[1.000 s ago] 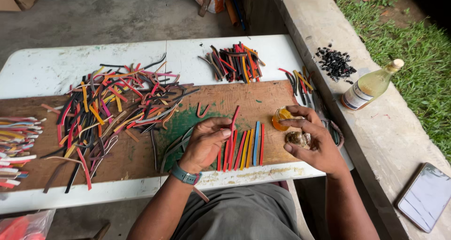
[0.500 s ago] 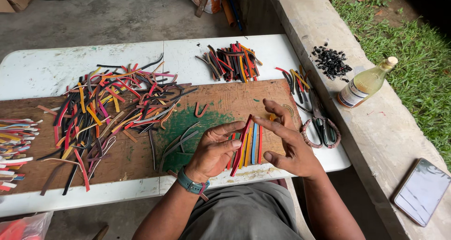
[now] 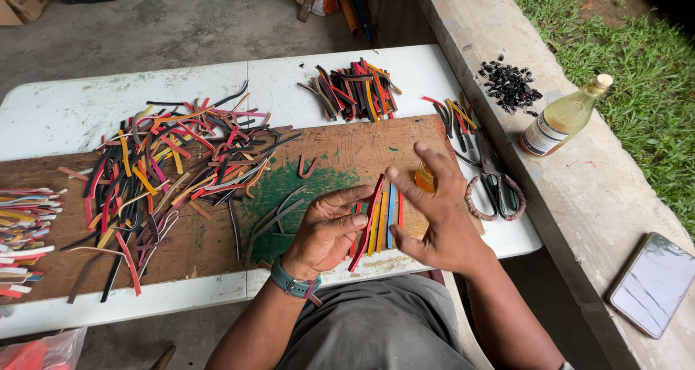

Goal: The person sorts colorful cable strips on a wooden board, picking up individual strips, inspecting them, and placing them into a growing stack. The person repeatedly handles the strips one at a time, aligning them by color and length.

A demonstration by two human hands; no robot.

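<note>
My left hand (image 3: 327, 229) holds a red strip (image 3: 370, 216) at the front of the wooden board (image 3: 217, 232). The strip stands on edge beside a row of coloured strips (image 3: 387, 221) laid side by side on the board: yellow, orange, blue and red. My right hand (image 3: 439, 212) hovers over the right end of that row, fingers spread, holding nothing. A small amber bottle (image 3: 423, 177) shows just behind the right hand's fingers.
A big heap of loose coloured strips (image 3: 166, 167) covers the board's left half. Another bundle (image 3: 356, 90) lies on the white table (image 3: 87, 109) behind. Scissors (image 3: 495, 185) lie at the right edge. On the concrete ledge sit black bits (image 3: 509, 85), an oil bottle (image 3: 565, 116) and a phone (image 3: 653, 283).
My right hand has let go of a small object it held a second ago and now spreads open over the strip row. My left hand has taken up the red strip.
</note>
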